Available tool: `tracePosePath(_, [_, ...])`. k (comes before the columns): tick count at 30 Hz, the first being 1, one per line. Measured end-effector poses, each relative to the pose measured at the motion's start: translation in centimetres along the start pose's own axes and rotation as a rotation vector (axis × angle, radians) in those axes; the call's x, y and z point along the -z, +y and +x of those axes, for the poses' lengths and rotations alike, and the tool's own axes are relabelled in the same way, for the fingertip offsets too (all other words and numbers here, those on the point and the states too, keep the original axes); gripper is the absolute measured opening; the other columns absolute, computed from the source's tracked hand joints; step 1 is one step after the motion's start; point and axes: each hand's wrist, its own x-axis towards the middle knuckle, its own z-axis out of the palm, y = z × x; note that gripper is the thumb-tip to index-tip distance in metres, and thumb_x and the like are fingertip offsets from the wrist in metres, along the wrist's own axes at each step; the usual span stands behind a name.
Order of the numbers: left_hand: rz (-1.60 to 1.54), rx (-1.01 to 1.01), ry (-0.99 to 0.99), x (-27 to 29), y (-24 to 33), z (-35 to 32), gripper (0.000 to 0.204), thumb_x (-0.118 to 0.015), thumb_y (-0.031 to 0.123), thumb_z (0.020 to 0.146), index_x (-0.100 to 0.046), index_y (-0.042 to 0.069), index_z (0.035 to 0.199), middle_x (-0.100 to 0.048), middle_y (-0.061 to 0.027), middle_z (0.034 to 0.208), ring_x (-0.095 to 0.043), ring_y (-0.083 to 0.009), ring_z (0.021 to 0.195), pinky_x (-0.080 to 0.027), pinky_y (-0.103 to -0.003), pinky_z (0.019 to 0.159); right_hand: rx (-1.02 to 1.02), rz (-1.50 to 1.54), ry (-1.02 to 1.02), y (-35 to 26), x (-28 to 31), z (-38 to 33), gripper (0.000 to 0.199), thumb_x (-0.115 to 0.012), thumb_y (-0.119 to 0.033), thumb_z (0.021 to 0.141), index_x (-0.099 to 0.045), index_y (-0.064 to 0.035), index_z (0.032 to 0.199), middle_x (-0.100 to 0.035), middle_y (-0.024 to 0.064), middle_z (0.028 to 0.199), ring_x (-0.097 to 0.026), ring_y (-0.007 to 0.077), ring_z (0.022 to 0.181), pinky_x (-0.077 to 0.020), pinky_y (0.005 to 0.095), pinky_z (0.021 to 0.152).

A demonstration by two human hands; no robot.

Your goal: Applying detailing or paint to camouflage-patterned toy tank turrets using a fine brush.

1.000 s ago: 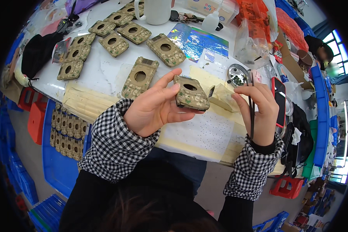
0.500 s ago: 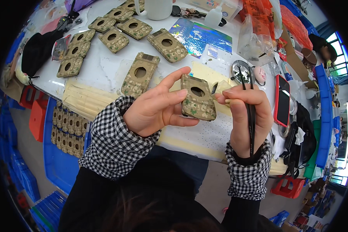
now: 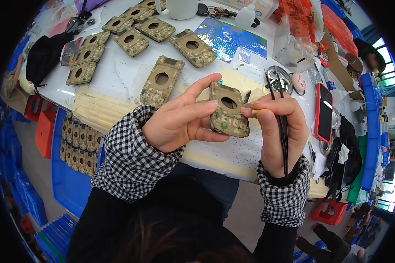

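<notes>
My left hand (image 3: 175, 125) grips a camouflage toy tank hull (image 3: 228, 122) by its edges, index finger raised. The hull has a round hole through its top and is held tilted above the table. My right hand (image 3: 287, 131) holds black tweezers (image 3: 284, 144) against its palm, their tips pointing away from me. Its thumb and index finger pinch at the hull's right edge; a small pale bit shows there, too small to name. Another camouflage hull (image 3: 168, 76) lies just beyond my left hand.
More camouflage hulls (image 3: 193, 55) lie at the back left. A blue crate (image 3: 68, 186) with several hulls stands below the table's left side. On the right are a round metal dish (image 3: 274, 74) with small dark parts, a red-cased phone (image 3: 324, 111) and a red stool (image 3: 329, 213).
The view has shifted slightly. Both hands keep their holds, with the right fingertips still at the hull's edge. A person's dark-clothed legs have come into view at the lower right.
</notes>
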Motion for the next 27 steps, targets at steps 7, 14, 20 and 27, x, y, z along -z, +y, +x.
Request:
tracePosePath(7, [0.003,-0.003,-0.004,-0.01,0.0,-0.01,0.064,-0.043,0.019,0.096,-0.005,0.012,0.147,-0.038,-0.0123,0.138,-0.053,-0.0232,0.117,-0.053,-0.036,0.089,-0.021,-0.02,-0.001,-0.25,0.07,-0.03,0.008,-0.059,0.002,0.087,-0.056,0.0021,0.095,-0.055,0.0067,0.081,-0.05,0.0098,0.071,-0.0395,0.022,0.066])
tracePosePath(14, [-0.012,-0.007,-0.017,0.08,0.06,0.01,0.067,-0.045,0.02,0.096,-0.002,0.009,0.146,-0.04,-0.0149,0.135,-0.053,-0.0239,0.115,-0.051,-0.037,0.091,-0.025,-0.005,0.004,-0.26,-0.04,0.03,0.008,-0.059,0.002,0.087,-0.056,0.0017,0.094,-0.055,0.0064,0.081,-0.05,0.0097,0.072,-0.0397,0.0216,0.067])
tracePosePath(20, [0.015,-0.008,-0.007,0.0,0.05,-0.01,0.067,-0.046,0.022,0.095,-0.004,0.01,0.147,-0.039,-0.0141,0.136,-0.053,-0.0232,0.115,-0.051,-0.037,0.09,-0.033,0.005,0.006,-0.17,-0.09,-0.02,0.008,-0.059,0.002,0.087,-0.056,0.0017,0.094,-0.055,0.0058,0.081,-0.05,0.0095,0.072,-0.0397,0.0218,0.066])
tracePosePath(27, [0.029,-0.006,0.002,-0.01,-0.02,0.03,0.067,-0.045,0.022,0.095,-0.005,0.011,0.147,-0.039,-0.0131,0.138,-0.054,-0.0226,0.116,-0.052,-0.036,0.089,-0.046,0.011,0.005,-0.08,-0.05,-0.12,0.007,-0.059,0.002,0.087,-0.056,0.0016,0.094,-0.056,0.0065,0.082,-0.051,0.0099,0.073,-0.0406,0.022,0.067])
